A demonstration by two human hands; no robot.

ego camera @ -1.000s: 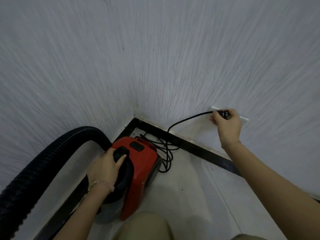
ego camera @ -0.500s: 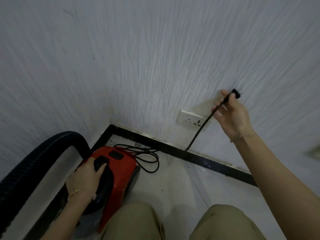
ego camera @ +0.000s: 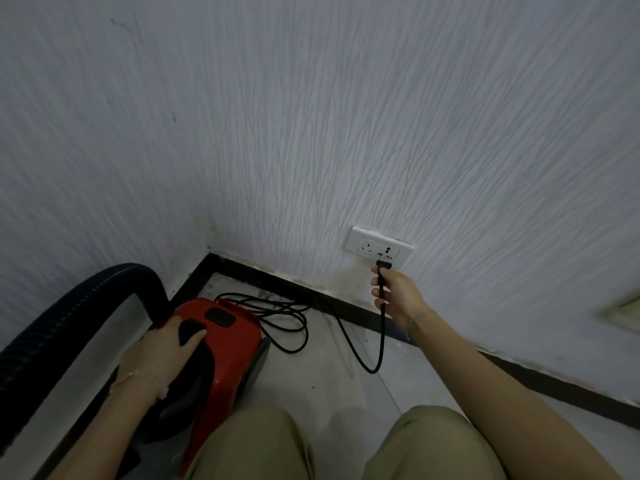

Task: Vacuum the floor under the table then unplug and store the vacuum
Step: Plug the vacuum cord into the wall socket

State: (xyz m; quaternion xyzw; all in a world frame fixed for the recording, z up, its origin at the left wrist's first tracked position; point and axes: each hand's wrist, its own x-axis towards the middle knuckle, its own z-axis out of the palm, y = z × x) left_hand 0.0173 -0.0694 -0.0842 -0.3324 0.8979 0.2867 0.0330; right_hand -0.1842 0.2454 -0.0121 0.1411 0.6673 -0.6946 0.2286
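While you crouch in the corner, your right hand (ego camera: 394, 294) pinches the black cord (ego camera: 381, 336) just under its plug (ego camera: 383, 263), with your fingers curled round it. The plug sits at the lower edge of the white wall socket (ego camera: 369, 244); whether it touches the plate cannot be told. Your left hand (ego camera: 162, 355) grips the dark handle on top of the red vacuum (ego camera: 230, 351), which stands on the floor (ego camera: 329, 389) near the corner. Its ribbed hose (ego camera: 69, 323) arches off to your left, and the slack cord lies looped on the floor behind it.
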